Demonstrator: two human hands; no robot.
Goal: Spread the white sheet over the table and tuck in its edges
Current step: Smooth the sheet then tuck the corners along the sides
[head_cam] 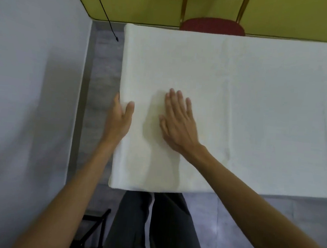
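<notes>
The white sheet covers the whole surface and hides it. Its right portion is cut off by the frame. The right hand lies flat on the sheet near the left edge, fingers straight, holding nothing. The left hand straddles that edge, thumb on top. Its fingers are hidden down the side, so grip cannot be confirmed.
</notes>
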